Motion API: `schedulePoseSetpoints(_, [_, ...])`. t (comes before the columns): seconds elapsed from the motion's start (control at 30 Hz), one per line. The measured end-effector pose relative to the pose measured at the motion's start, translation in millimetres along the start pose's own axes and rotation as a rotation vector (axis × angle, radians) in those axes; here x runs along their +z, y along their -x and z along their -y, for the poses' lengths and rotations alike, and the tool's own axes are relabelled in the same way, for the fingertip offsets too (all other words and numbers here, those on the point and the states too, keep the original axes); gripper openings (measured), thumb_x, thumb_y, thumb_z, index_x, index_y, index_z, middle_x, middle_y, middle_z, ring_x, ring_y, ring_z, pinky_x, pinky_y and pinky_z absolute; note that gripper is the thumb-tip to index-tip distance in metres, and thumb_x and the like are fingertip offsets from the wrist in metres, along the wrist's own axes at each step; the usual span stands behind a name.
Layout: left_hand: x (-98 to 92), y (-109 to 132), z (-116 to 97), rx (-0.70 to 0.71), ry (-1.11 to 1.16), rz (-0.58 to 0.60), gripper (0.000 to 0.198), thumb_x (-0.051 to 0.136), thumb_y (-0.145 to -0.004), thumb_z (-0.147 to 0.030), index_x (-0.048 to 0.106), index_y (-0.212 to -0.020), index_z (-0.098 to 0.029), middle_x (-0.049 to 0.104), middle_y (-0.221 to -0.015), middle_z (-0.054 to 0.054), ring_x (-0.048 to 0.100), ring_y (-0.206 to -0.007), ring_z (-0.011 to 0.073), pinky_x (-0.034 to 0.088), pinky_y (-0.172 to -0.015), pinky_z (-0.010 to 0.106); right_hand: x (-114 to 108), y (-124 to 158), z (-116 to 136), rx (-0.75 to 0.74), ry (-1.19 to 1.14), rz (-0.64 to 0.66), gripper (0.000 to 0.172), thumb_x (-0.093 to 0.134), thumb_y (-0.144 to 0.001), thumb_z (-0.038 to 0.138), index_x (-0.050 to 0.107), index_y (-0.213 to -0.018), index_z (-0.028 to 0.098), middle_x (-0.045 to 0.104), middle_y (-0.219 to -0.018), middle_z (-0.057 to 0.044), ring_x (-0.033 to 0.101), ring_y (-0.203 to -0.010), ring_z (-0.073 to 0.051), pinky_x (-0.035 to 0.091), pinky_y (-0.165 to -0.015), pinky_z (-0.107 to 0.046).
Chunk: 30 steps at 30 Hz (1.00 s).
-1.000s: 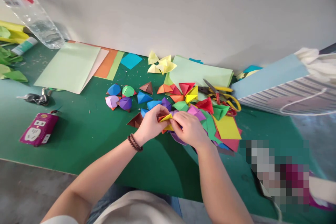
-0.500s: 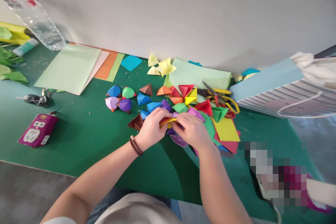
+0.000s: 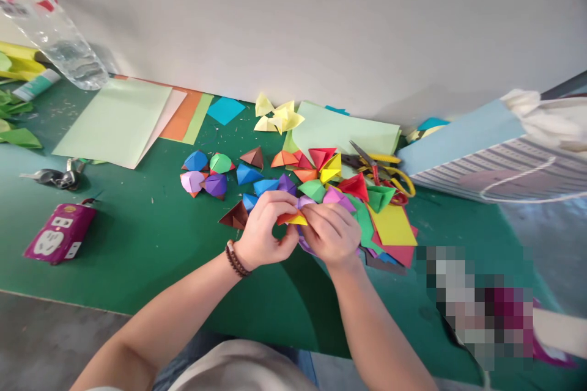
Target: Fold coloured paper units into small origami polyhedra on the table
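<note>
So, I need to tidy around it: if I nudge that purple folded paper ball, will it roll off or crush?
The purple folded paper ball is probably light, being thin paper. Its rounded, faceted shape may rock or roll on the green bench top, though creases could stop it. It likely dents under a firm squeeze.

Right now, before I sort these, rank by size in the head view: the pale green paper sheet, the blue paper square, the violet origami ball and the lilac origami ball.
1. pale green paper sheet
2. blue paper square
3. violet origami ball and lilac origami ball: these look alike, so I won't rank them.
</note>
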<state>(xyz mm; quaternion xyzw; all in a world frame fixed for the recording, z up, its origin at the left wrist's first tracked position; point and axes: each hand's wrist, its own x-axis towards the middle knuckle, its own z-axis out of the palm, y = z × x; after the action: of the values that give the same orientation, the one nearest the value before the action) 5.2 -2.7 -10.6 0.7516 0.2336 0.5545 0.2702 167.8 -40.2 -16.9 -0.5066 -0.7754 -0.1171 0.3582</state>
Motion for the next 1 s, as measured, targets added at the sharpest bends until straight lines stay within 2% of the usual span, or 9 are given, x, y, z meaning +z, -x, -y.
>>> schedulePoseSetpoints(0.1, [-0.3,1.2,1.7,0.034,0.018,-0.014,0.027,0.054,-0.077,-0.005,0.049,-0.098,-0.022,0.060,-0.101,0.007,0.062,-0.097,0.0193,0.054,-0.081,0.036,-1.9,-1.6,-1.2,-0.026,0.020,-0.038,0.013,0.055,-0.090,0.022,0.065,-0.098,0.025,0.074,-0.090,-0.008,0.070,-0.079,-0.023,0.056,-0.071,-0.038])
schedulePoseSetpoints(0.2, [1.1,3.2,4.6,0.045,0.038,-0.006,0.024,0.054,-0.081,-0.005,0.049,-0.098,-0.022,0.061,-0.101,0.008,0.062,-0.097,0.0184,0.053,-0.081,0.035,-3.1,-6.8,-0.7,-0.062,-0.005,-0.089,0.013,0.055,-0.090,0.017,0.063,-0.098,0.024,0.074,-0.088,-0.008,0.070,-0.080,-0.022,0.056,-0.071,-0.036])
schedulePoseSetpoints(0.27, [2.4,4.4,6.7,0.003,0.035,-0.003,0.022,0.054,-0.082,-0.006,0.049,-0.097,-0.021,0.061,-0.099,0.007,0.062,-0.095,0.0175,0.053,-0.080,0.034,-2.1,-10.1,1.0,-0.049,-0.008,-0.045,0.012,0.054,-0.090,0.016,0.062,-0.096,0.023,0.073,-0.084,-0.008,0.068,-0.078,-0.021,0.055,-0.072,-0.036])
schedulePoseSetpoints(0.4, [6.1,5.8,11.9,-0.185,0.011,-0.001,0.013,0.051,-0.087,-0.009,0.050,-0.093,-0.020,0.062,-0.095,0.006,0.062,-0.093,0.0168,0.052,-0.078,0.032,3.5,-13.6,5.0,0.023,0.012,0.091,0.012,0.048,-0.092,0.016,0.059,-0.089,0.021,0.068,-0.078,-0.008,0.061,-0.073,-0.021,0.050,-0.069,-0.036])
schedulePoseSetpoints(0.6, [10.0,3.6,18.4,-0.369,-0.017,-0.023,0.005,0.050,-0.089,-0.016,0.052,-0.089,-0.020,0.064,-0.093,0.005,0.063,-0.092,0.0164,0.051,-0.081,0.031,10.8,-13.3,5.1,0.139,-0.028,0.138,0.016,0.045,-0.095,0.021,0.058,-0.086,0.020,0.063,-0.074,-0.007,0.059,-0.072,-0.021,0.045,-0.065,-0.032])
schedulePoseSetpoints(0.73, [8.7,0.7,18.3,-0.502,-0.046,-0.034,0.002,0.052,-0.088,-0.018,0.053,-0.088,-0.019,0.065,-0.090,0.004,0.063,-0.085,0.0155,0.051,-0.077,0.029,8.1,-12.8,2.5,0.226,-0.155,0.192,0.015,0.046,-0.095,0.026,0.058,-0.088,0.020,0.064,-0.077,-0.005,0.060,-0.074,-0.019,0.045,-0.066,-0.030])
schedulePoseSetpoints(0.87, [8.2,-0.3,16.8,-0.536,-0.042,-0.031,0.001,0.053,-0.087,-0.018,0.054,-0.087,-0.019,0.065,-0.087,0.004,0.063,-0.080,0.0153,0.051,-0.073,0.028,3.8,-13.7,0.5,0.286,-0.236,0.228,0.016,0.043,-0.095,0.022,0.055,-0.086,0.021,0.063,-0.078,-0.004,0.059,-0.075,-0.017,0.044,-0.067,-0.028])
schedulePoseSetpoints(1.0, [9.4,1.2,16.7,-0.508,-0.049,0.011,0.003,0.053,-0.087,-0.017,0.055,-0.087,-0.019,0.065,-0.086,0.004,0.063,-0.081,0.0157,0.051,-0.073,0.028,3.6,-14.1,-0.5,0.264,-0.227,0.291,0.017,0.045,-0.094,0.023,0.049,-0.078,0.022,0.055,-0.070,-0.001,0.054,-0.068,-0.016,0.038,-0.061,-0.027])
